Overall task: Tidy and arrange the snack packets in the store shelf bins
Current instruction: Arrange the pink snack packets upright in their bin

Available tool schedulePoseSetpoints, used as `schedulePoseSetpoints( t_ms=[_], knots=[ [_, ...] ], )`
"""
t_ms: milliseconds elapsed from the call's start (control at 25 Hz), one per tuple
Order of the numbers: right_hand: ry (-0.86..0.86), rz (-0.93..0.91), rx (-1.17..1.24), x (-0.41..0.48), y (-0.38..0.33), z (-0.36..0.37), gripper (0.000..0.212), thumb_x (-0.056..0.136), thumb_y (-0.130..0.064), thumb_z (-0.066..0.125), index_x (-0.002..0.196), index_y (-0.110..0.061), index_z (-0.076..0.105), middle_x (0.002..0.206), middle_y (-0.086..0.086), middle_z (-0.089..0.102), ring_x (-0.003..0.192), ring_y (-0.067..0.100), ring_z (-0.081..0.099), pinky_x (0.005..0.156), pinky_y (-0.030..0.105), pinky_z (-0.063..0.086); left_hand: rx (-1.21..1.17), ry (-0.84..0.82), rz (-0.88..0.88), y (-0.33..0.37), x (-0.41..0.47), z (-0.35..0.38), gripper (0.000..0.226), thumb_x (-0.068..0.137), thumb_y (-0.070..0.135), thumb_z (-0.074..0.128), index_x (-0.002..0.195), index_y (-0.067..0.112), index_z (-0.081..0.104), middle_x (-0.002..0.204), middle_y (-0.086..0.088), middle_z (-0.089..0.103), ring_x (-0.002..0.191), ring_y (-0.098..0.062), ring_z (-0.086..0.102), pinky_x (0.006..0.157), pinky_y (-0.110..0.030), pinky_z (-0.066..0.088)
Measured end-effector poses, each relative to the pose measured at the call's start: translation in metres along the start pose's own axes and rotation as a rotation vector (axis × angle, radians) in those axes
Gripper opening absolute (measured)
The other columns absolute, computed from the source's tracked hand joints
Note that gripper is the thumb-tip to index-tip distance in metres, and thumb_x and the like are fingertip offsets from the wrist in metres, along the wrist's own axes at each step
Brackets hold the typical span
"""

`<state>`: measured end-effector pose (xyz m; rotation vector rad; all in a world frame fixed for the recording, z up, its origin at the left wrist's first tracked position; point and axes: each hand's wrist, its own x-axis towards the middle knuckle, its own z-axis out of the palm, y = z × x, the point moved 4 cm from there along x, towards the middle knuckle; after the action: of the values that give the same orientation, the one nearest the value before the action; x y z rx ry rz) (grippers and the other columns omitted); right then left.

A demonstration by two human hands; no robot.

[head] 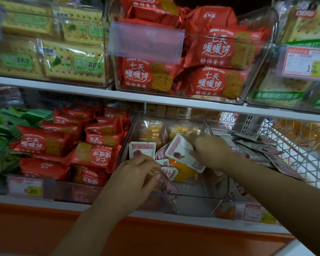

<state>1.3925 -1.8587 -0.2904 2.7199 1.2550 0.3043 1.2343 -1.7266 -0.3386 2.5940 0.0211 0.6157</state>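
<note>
Head view: white shelf (pixel 155 99), clear bin (pixel 127 141); left hand (pixel 135 180) fingers (pixel 153 178) pinch front packet (pixel 170 184), right hand (pixel 213 152) fingers (pixel 194 154) grip tilted packet (pixel 181 154).

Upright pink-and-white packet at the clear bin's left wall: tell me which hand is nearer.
Left. The left hand, pinching a lower packet, sits just below the upright packet; the right hand is off to its right, gripping a tilted packet.
</note>
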Motion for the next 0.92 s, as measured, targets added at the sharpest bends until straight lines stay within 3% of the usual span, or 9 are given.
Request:
schedulePoseSetpoints(
  t_ms=[160, 320, 360, 440, 480, 560, 640, 760, 920],
  knots=[
    [0.392, 0.237, 0.497, -0.032, 0.036, -0.016, 0.024, 0.090, -0.025, 0.057, 0.112, -0.017, 0.052, 0.101, 0.005, 0.068, 0.085, 0.024, 0.064, 0.066, 0.034, 0.053, 0.010, 0.001, 0.003, -0.002, 0.001, 0.001, 0.028, 0.086, 0.041, 0.044, 0.106, 0.034, 0.062, 0.111, 0.020, 0.052, 0.098, -0.005, 0.055, 0.084, -0.028, 0.048],
    [0.590, 0.528, 0.790, -0.066, 0.089, 0.002, 0.023, 0.095, -0.010, 0.048, 0.117, -0.008, 0.056, 0.101, 0.005, 0.062, 0.065, 0.005, 0.056, 0.048, 0.006, 0.042, 0.026, 0.000, 0.002, -0.001, 0.001, 0.002, 0.028, 0.086, 0.040, 0.044, 0.105, 0.034, 0.063, 0.110, 0.021, 0.052, 0.097, -0.004, 0.055, 0.081, -0.024, 0.047],
    [0.562, 0.593, 0.802, -0.068, 0.102, 0.009, 0.026, 0.095, -0.009, 0.046, 0.120, -0.008, 0.056, 0.108, 0.008, 0.061, 0.071, 0.012, 0.061, 0.054, 0.011, 0.048, 0.022, 0.001, 0.003, -0.001, 0.001, 0.002, 0.027, 0.085, 0.039, 0.045, 0.105, 0.034, 0.063, 0.109, 0.020, 0.052, 0.096, -0.005, 0.056, 0.081, -0.024, 0.047],
    [0.393, 0.655, 0.648, -0.068, 0.117, 0.021, 0.033, 0.095, -0.014, 0.047, 0.127, -0.010, 0.053, 0.134, 0.017, 0.047, 0.106, 0.034, 0.057, 0.087, 0.037, 0.052, 0.016, 0.004, -0.003, 0.000, 0.001, 0.001, 0.024, 0.086, 0.037, 0.048, 0.103, 0.033, 0.064, 0.108, 0.021, 0.053, 0.094, -0.005, 0.057, 0.080, -0.026, 0.049],
    [0.310, 0.640, 0.481, -0.069, 0.116, 0.024, 0.037, 0.094, -0.021, 0.049, 0.130, -0.013, 0.052, 0.141, 0.017, 0.040, 0.121, 0.039, 0.046, 0.099, 0.047, 0.043, 0.015, 0.004, -0.005, 0.001, 0.001, 0.000, 0.022, 0.086, 0.036, 0.049, 0.102, 0.033, 0.064, 0.107, 0.021, 0.053, 0.094, -0.005, 0.057, 0.080, -0.027, 0.049],
    [0.342, 0.504, 0.270, -0.070, 0.098, 0.012, 0.040, 0.092, -0.036, 0.050, 0.129, -0.021, 0.054, 0.143, 0.012, 0.040, 0.129, 0.038, 0.036, 0.103, 0.051, 0.032, 0.017, 0.005, -0.001, 0.003, 0.001, 0.000, 0.025, 0.086, 0.038, 0.049, 0.103, 0.032, 0.065, 0.107, 0.021, 0.054, 0.094, -0.004, 0.058, 0.080, -0.028, 0.050],
    [0.415, 0.185, 0.375, -0.070, 0.062, -0.011, 0.039, 0.089, -0.042, 0.050, 0.121, -0.024, 0.060, 0.132, 0.005, 0.053, 0.122, 0.028, 0.045, 0.100, 0.043, 0.035, 0.023, 0.009, -0.001, 0.004, 0.002, 0.000, 0.031, 0.084, 0.040, 0.046, 0.105, 0.030, 0.066, 0.109, 0.021, 0.056, 0.095, -0.003, 0.057, 0.082, -0.028, 0.050],
    [0.094, -0.302, 0.307, -0.069, -0.004, -0.021, 0.030, 0.086, -0.045, 0.056, 0.114, -0.033, 0.062, 0.125, -0.010, 0.056, 0.118, 0.010, 0.044, 0.101, 0.031, 0.029, 0.020, 0.001, -0.007, 0.004, 0.002, 0.000, 0.025, 0.089, 0.036, 0.051, 0.107, 0.029, 0.067, 0.110, 0.021, 0.055, 0.098, -0.002, 0.055, 0.085, -0.027, 0.049],
    [-0.078, -0.331, -0.019, -0.046, -0.027, 0.004, 0.029, 0.083, -0.049, 0.056, 0.108, -0.034, 0.056, 0.129, -0.004, 0.047, 0.120, 0.019, 0.039, 0.097, 0.039, 0.025, 0.010, 0.003, -0.007, 0.003, 0.000, 0.001, 0.020, 0.091, 0.029, 0.057, 0.109, 0.029, 0.065, 0.112, 0.022, 0.053, 0.100, -0.002, 0.054, 0.087, -0.026, 0.047]
  ],
)
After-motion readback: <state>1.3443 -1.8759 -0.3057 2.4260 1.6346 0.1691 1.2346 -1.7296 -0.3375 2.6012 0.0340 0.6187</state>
